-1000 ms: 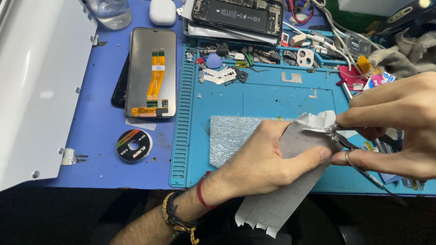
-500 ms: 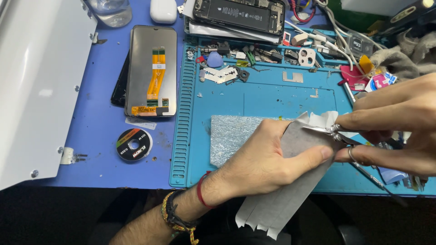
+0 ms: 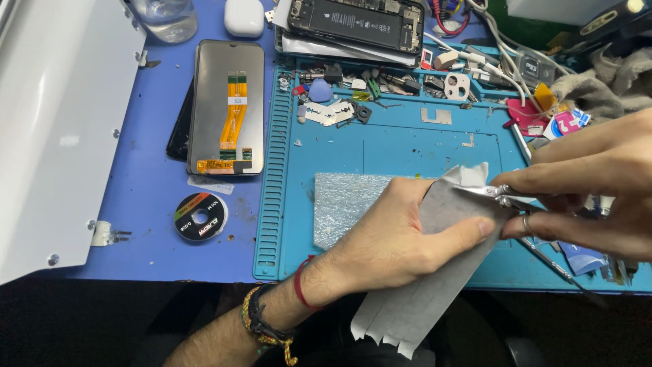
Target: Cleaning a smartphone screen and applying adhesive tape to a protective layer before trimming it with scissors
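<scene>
The grey sheet (image 3: pixel 441 272) sits at the near edge of the bench, hanging off the front of the teal work mat (image 3: pixel 407 146) towards six o'clock, its bottom edge notched into little tabs. The left hand (image 3: pixel 401 234) has it pinched, thumb stretched along the sheet's right edge, fingers wrapped over the top. At three o'clock from that thumb, the right hand (image 3: pixel 591 187) is closed on a pair of small scissors (image 3: pixel 506 197), a finger through the ring, blades meeting the sheet's upper right corner.

Now, compare this with a second ago: the sheet's top corner stood a touch higher and the scissors have crept a shade to the left, deeper over the corner. The left hand has hardly budged. That reads as a cut under way and advancing slowly, though whether the blades are apart or closed I cannot tell.

Under the sheet, at nine o'clock, a pale textured pad (image 3: pixel 346 204) lies flat on the mat. Out at ten o'clock, a phone screen panel (image 3: pixel 227 109) lies back up with its orange ribbon showing, and a small tape roll (image 3: pixel 200 217) sits just below it. At twelve o'clock, an opened phone (image 3: pixel 356 20) and a scatter of small parts.
</scene>
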